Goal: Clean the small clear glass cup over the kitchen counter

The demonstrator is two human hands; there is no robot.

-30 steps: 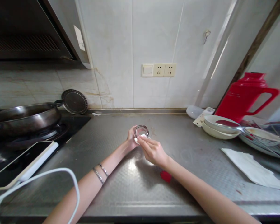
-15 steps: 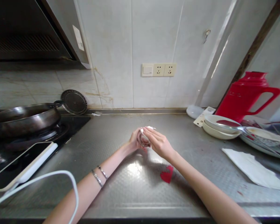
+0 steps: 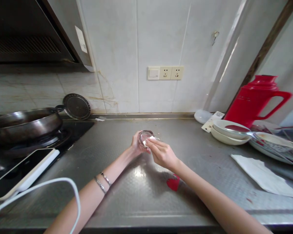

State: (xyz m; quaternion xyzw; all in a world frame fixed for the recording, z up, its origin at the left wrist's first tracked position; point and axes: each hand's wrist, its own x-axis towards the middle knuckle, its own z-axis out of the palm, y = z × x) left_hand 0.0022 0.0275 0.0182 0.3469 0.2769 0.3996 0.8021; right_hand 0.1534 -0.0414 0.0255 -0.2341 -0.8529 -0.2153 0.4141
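Observation:
A small round glass container (image 3: 142, 137) with a dark rim is held above the middle of the metal counter. My left hand (image 3: 136, 143) wraps round its left side, fingers closed on it. A small piece of white tissue (image 3: 150, 140) is pinched in my right hand (image 3: 163, 154), which presses it at the container's rim, on the right side. The container's lower part is hidden by my hands. A red heart-shaped piece (image 3: 173, 183) lies flat on the counter, below my right hand and beside my right forearm.
On the left are a pan (image 3: 26, 125) on the stove and a phone (image 3: 24, 172) with a white cable (image 3: 74, 185). At the right stand a red thermos (image 3: 254, 100), stacked bowls (image 3: 229, 136) and a folded white paper (image 3: 263, 175). A metal counter (image 3: 107, 201) extends in front.
The container has tipped so that its round rim shows more. My right hand has shifted down a little, its fingers now bent round the tissue instead of stretched over the container.

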